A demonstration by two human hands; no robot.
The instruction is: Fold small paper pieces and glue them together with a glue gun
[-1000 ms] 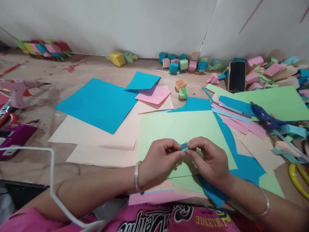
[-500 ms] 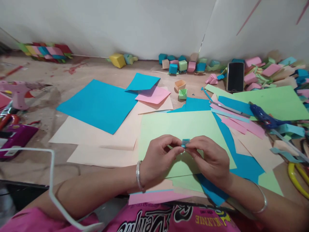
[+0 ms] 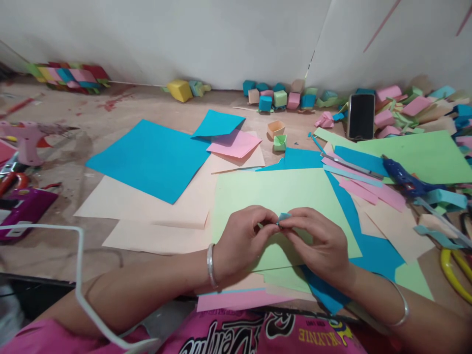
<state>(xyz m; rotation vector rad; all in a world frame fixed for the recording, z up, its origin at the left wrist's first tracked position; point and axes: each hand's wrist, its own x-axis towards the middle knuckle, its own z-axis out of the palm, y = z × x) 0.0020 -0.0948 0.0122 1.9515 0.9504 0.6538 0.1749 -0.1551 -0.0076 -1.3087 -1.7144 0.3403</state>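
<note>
A small folded piece of blue paper (image 3: pixel 284 216) is pinched between the fingertips of both hands; most of it is covered by fingers. My left hand (image 3: pixel 245 233) grips it from the left, thumb and forefinger closed. From the right, my right hand (image 3: pixel 320 241) pinches the same piece. Both hands are over a light green paper sheet (image 3: pixel 273 191). Beyond them stand a small open green paper box (image 3: pixel 280 143) and a peach paper box (image 3: pixel 276 129).
Blue sheets (image 3: pixel 151 160) and peach sheets (image 3: pixel 158 238) lie left. A pink glue gun (image 3: pixel 29 140) is far left, a blue glue gun (image 3: pixel 409 179) right. A phone (image 3: pixel 361 118) leans near heaped paper pieces. Yellow-handled scissors (image 3: pixel 455 275) lie right; a white cable (image 3: pixel 79 265) crosses lower left.
The blue paper piece has tilted and less of it shows between the fingers. My right fingers have shifted slightly over it; my left hand has hardly moved.
</note>
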